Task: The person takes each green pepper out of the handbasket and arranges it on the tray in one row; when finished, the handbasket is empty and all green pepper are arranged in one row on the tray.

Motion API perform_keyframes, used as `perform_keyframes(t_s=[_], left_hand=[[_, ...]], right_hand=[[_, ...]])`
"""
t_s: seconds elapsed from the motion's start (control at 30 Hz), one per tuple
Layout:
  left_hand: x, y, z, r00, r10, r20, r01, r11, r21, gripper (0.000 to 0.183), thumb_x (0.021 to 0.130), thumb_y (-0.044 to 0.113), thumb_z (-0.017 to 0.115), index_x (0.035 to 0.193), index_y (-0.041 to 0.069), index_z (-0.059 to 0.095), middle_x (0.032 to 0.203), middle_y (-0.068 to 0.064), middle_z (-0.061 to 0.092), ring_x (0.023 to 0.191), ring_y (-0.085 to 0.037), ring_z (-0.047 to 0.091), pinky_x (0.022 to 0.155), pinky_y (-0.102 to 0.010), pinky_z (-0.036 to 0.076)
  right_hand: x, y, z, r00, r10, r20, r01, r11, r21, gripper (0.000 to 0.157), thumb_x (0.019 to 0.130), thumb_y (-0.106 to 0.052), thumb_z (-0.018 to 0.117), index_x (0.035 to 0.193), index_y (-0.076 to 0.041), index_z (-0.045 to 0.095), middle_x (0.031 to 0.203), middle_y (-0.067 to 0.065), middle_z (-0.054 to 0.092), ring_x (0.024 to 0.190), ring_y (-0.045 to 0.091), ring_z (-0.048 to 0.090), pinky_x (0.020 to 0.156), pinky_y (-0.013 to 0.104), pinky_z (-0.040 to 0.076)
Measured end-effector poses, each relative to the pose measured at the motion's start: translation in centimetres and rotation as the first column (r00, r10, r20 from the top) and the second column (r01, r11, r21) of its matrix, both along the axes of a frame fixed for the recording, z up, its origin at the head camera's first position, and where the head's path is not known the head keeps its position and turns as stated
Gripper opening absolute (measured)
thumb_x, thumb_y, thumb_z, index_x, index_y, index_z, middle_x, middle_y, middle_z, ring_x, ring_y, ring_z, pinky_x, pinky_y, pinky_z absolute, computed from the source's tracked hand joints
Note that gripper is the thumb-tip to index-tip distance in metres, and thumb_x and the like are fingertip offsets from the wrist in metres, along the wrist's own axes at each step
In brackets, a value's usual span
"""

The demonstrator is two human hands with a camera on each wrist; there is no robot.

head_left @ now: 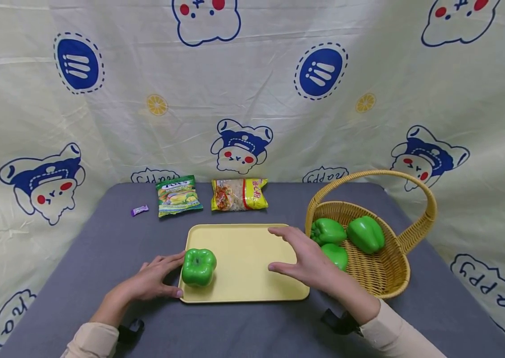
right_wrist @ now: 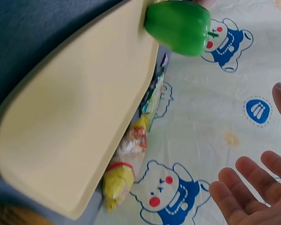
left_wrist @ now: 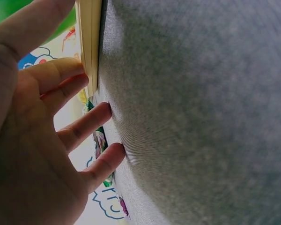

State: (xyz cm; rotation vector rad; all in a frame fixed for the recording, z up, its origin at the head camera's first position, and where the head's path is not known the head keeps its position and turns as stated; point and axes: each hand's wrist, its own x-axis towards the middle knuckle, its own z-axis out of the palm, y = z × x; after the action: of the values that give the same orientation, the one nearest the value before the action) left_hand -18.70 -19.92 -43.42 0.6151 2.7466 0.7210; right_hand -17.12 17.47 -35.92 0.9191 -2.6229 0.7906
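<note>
A green bell pepper (head_left: 199,267) stands on the left end of a pale yellow tray (head_left: 248,263). My left hand (head_left: 156,278) is at the tray's left edge, its fingers spread and fairly straight. In the left wrist view the thumb and index finger are at the tray's rim, while other fingertips touch the grey cloth. Over the tray's right part, my right hand (head_left: 308,258) has its thumb and fingers spread apart, holding nothing. The right wrist view shows its palm and fingers (right_wrist: 241,197) bare, with the pepper (right_wrist: 178,28) at the tray's far end.
To the right, a wicker basket (head_left: 402,268) with a tall handle holds green peppers (head_left: 366,234). Behind the tray lie a green snack bag (head_left: 178,196), a yellow-and-clear food packet (head_left: 239,195) and a small purple wrapped piece (head_left: 139,210). A printed curtain (head_left: 252,99) hangs behind the table.
</note>
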Motion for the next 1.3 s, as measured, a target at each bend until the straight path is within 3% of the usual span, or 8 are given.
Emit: perform_keyframes(t_s=[0.2,0.53,0.7,1.0,1.3], left_hand=[[0.1,0.0,0.0,1.0,0.005,-0.004,-0.005,1.0,-0.005,0.086,0.072,0.045,0.077,0.143,0.014,0.041,0.152,-0.006,0.036,0.129,-0.035,0.038,0.09,-0.063,0.028],[0.1,0.0,0.1,1.0,0.014,0.008,-0.014,1.0,0.004,0.086,0.071,0.044,0.078,0.143,0.014,0.042,0.152,-0.006,0.037,0.129,-0.036,0.038,0.092,-0.067,0.025],[0.2,0.0,0.1,1.0,0.007,-0.019,-0.007,1.0,0.0,0.085,0.071,0.044,0.078,0.143,0.015,0.043,0.151,-0.006,0.038,0.128,-0.035,0.039,0.089,-0.063,0.028],[0.1,-0.1,-0.1,0.999,-0.013,-0.036,0.014,1.0,0.019,0.084,0.072,0.045,0.077,0.142,0.013,0.043,0.151,-0.007,0.037,0.127,-0.036,0.04,0.09,-0.067,0.027],[0.2,-0.1,0.1,1.0,-0.011,-0.029,0.011,1.0,0.005,0.084,0.072,0.046,0.076,0.142,0.015,0.043,0.151,-0.006,0.038,0.128,-0.035,0.04,0.089,-0.062,0.029]], right_hand=[[0.2,1.7,0.8,1.0,-0.03,-0.002,0.03,0.999,0.024,0.072,0.074,-0.035,0.078,0.135,-0.012,0.049,0.132,0.006,0.055,0.122,0.024,0.052,0.094,0.044,0.046],[-0.3,5.3,2.0,0.994,-0.108,0.0,0.107,0.993,0.047,0.068,0.076,-0.032,0.078,0.134,-0.01,0.05,0.132,0.009,0.056,0.12,0.029,0.052,0.092,0.049,0.046],[-0.7,7.2,2.6,0.991,-0.135,-0.002,0.135,0.99,0.037,0.066,0.078,-0.031,0.076,0.133,-0.007,0.05,0.13,0.011,0.055,0.12,0.031,0.051,0.091,0.051,0.046],[-1.5,9.9,3.4,0.977,-0.212,-0.026,0.213,0.976,0.04,0.062,0.08,-0.03,0.075,0.132,-0.008,0.051,0.129,0.013,0.056,0.117,0.032,0.051,0.09,0.053,0.043],[-3.1,12.3,3.5,0.958,-0.285,0.021,0.284,0.958,0.033,0.064,0.083,-0.038,0.071,0.135,-0.008,0.048,0.132,0.016,0.053,0.118,0.035,0.049,0.092,0.056,0.039]])
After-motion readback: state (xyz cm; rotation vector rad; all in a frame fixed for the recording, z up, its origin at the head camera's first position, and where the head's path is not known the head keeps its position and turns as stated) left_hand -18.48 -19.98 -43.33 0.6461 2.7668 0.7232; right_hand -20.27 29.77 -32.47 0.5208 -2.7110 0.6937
